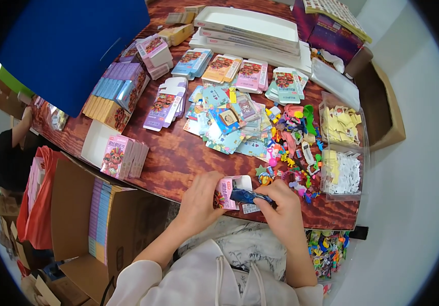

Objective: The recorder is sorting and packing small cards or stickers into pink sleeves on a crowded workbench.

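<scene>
Forearms come up from the lower edge and meet over the surface's near edge. The left hand is wrapped around a small pink box, its flap open. The right hand pinches a blue packet at the box's mouth. Bare wood lies just beyond the hands; small toys crowd the right.

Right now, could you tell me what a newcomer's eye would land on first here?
Probably the two hands at the table's near edge: the left hand holds a small pink box while the right hand pushes a blue packet into it. Behind them sprawls a bright heap of small plastic toys and picture cards.
</scene>
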`<state>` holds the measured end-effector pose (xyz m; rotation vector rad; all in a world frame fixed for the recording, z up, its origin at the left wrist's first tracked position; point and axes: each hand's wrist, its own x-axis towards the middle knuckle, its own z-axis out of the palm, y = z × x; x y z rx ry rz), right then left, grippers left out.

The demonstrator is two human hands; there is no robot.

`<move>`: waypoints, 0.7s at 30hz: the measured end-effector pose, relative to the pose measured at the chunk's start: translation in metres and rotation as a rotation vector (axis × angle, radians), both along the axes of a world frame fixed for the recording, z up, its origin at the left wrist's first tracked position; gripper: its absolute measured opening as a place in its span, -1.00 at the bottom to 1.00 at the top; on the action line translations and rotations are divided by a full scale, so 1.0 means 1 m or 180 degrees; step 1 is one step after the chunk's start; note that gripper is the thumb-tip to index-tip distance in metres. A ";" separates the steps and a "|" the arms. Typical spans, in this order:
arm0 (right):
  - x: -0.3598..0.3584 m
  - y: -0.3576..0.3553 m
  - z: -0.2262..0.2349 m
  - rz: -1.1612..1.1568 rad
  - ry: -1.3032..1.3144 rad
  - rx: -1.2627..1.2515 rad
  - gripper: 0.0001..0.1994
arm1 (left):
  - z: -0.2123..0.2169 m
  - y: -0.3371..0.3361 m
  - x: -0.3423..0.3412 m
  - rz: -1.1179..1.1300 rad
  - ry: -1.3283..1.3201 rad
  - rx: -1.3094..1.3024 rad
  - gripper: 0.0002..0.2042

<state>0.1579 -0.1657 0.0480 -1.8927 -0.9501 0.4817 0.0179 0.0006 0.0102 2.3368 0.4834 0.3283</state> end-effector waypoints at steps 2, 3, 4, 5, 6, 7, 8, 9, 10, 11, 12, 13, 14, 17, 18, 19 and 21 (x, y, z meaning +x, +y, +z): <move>-0.003 0.004 0.006 -0.0068 -0.0102 -0.0171 -0.76 | -0.003 0.000 -0.001 0.0026 0.0046 0.0088 -0.30; -0.003 0.007 0.006 -0.0080 -0.0110 -0.0165 -0.76 | -0.006 -0.001 -0.001 0.0014 -0.0046 0.0231 -0.29; -0.003 0.010 0.003 -0.0230 -0.0135 -0.0099 -0.76 | -0.009 -0.001 -0.001 0.0004 -0.0138 0.0375 -0.28; -0.002 0.012 0.002 -0.0379 -0.0158 -0.0031 -0.75 | -0.009 0.000 0.000 -0.0002 -0.0145 0.0382 -0.28; -0.001 0.011 0.004 -0.0380 -0.0161 -0.0029 -0.75 | -0.008 -0.001 0.000 -0.0028 -0.0142 0.0417 -0.27; 0.000 0.010 0.006 -0.0338 -0.0180 -0.0164 -0.75 | -0.008 -0.001 0.001 -0.0053 -0.0138 0.0452 -0.27; 0.002 0.009 0.007 -0.0294 -0.0197 -0.0300 -0.74 | -0.008 -0.001 0.001 -0.0052 -0.0140 0.0453 -0.27; 0.004 0.007 0.006 -0.0296 -0.0199 -0.0295 -0.74 | -0.007 -0.002 0.000 -0.0050 -0.0117 0.0430 -0.26; 0.007 0.005 0.004 -0.0215 0.0011 -0.0202 -0.74 | -0.007 -0.002 0.000 -0.0047 -0.0093 0.0405 -0.25; 0.009 0.003 0.003 -0.0134 0.0221 -0.0109 -0.74 | -0.007 -0.001 0.000 -0.0049 -0.0094 0.0407 -0.25; 0.009 0.002 0.003 -0.0135 0.0223 -0.0111 -0.74 | -0.008 -0.001 0.000 -0.0025 -0.0098 0.0409 -0.25; 0.010 0.001 0.002 -0.0131 0.0175 -0.0111 -0.75 | -0.009 -0.002 0.000 -0.0001 -0.0101 0.0409 -0.26; 0.011 0.000 0.001 -0.0127 0.0127 -0.0111 -0.75 | -0.009 -0.002 0.001 -0.0003 -0.0098 0.0406 -0.26; 0.011 0.001 -0.002 0.0065 0.0418 -0.0201 -0.75 | -0.008 -0.002 0.003 -0.0052 -0.0108 0.0446 -0.25; 0.009 0.002 -0.002 0.0054 0.0425 -0.0206 -0.75 | -0.007 -0.003 0.004 -0.0094 -0.0101 0.0436 -0.25; 0.007 0.005 -0.002 -0.0012 0.0817 -0.0085 -0.75 | -0.007 -0.004 0.005 -0.0136 -0.0094 0.0427 -0.25; 0.003 0.009 -0.001 -0.0074 0.1219 0.0041 -0.75 | -0.009 -0.004 0.006 -0.0101 -0.0104 0.0391 -0.25</move>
